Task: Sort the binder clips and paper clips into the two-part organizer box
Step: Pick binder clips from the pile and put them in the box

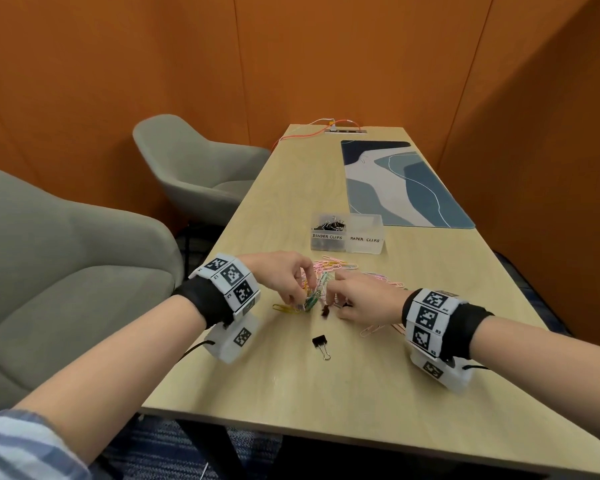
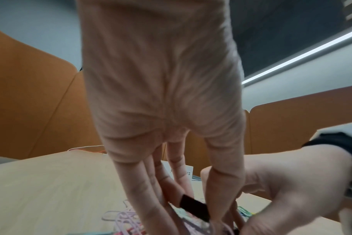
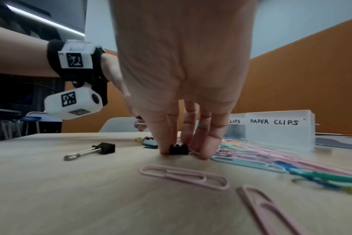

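Observation:
A clear two-part organizer box [image 1: 347,245] stands beyond my hands; its "BINDER CLIPS" half holds several black clips, its "PAPER CLIPS" half [image 3: 279,127] looks bare. A pile of coloured paper clips [image 1: 329,268] lies in front of it. My left hand [image 1: 303,303] reaches down into the pile and pinches a black binder clip [image 2: 193,206] between thumb and fingers. My right hand [image 3: 181,151] pinches a small black binder clip [image 3: 178,149] that sits on the table. One more black binder clip [image 1: 321,342] lies loose nearer to me.
The wooden table [image 1: 326,393] runs away from me, with a blue patterned mat [image 1: 402,181] at the far right and an orange cable [image 1: 302,135] at its end. Two grey chairs [image 1: 66,271] stand to the left. Pink paper clips [image 3: 183,176] lie near my right wrist.

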Available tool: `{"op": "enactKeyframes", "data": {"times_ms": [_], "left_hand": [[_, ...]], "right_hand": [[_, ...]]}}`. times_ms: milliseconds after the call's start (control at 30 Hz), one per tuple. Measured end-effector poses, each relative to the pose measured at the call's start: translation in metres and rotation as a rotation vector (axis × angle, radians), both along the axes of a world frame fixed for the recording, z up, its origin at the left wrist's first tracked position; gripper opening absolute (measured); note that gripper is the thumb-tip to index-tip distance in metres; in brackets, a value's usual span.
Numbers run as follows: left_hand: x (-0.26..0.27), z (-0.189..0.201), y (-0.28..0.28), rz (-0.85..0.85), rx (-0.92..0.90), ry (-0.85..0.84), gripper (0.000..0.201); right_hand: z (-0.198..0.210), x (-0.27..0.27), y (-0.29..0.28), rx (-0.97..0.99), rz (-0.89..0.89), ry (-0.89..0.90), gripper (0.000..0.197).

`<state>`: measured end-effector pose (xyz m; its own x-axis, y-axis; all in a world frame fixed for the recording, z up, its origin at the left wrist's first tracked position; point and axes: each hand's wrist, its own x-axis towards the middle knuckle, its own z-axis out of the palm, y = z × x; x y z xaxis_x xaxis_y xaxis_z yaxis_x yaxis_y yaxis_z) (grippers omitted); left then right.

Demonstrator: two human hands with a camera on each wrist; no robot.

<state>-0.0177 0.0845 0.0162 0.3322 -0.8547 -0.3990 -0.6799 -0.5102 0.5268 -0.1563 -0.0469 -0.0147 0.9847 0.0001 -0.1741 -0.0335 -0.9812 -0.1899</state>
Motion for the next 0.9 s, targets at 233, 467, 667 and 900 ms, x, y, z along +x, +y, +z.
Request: {"op": "enactKeyframes", "data": {"times_ms": [233, 467, 667, 900], "left_hand": [[-0.002, 0.004, 0.001, -0.011, -0.001, 0.024, 0.020], [0.000, 0.004, 0.006, 0.036, -0.018, -0.116, 0.018], [-0.001, -0.002, 0.004, 0.069, -0.060, -0.117, 0.023], [0.005, -0.006, 0.009, 0.000, -0.082, -0.039, 0.035]], "right_hand": [[0.003, -0.004, 0.001, -0.045, 0.041, -0.051, 0.018], [0.018, -0.002, -0.009, 0.113, -0.155, -0.186, 0.027], [0.021, -0.011, 0.023, 0.175, -0.026, -0.007, 0.025], [-0.001, -0.012, 0.045, 0.053, 0.042, 0.033, 0.021]]}}
